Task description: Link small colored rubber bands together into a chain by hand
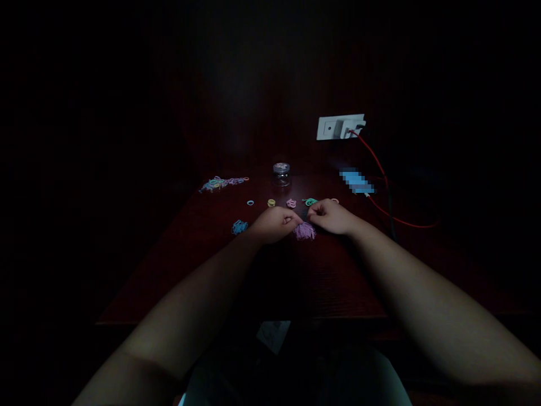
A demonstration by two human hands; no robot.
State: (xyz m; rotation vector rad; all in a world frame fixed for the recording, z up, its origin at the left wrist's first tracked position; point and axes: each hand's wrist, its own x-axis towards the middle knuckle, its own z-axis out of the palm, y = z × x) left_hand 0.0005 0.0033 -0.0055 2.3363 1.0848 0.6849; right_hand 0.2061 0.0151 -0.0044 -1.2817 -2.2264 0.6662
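My left hand [276,224] is closed, with its fingertips at the top edge of a pile of purple elastic bands [305,232]. Just right of that pile, my right hand [332,216] is curled with thumb and fingers together. What either hand pinches, if anything, is too small and dark to make out. Beyond the hands runs a row of small groups: a pale blue band [250,203], yellow bands [271,203], pink bands [291,203], green bands [310,202] and an orange band [335,201] partly behind my right hand. Blue bands [239,227] lie left of my left hand.
A mixed heap of coloured bands [217,184] lies at the table's far left. Behind the row stands a clear lidded jar [281,175]. A blurred-out phone [357,181] sits at right, its red cable [376,155] running to a wall socket [329,128]. The dark red table [169,270] is dimly lit.
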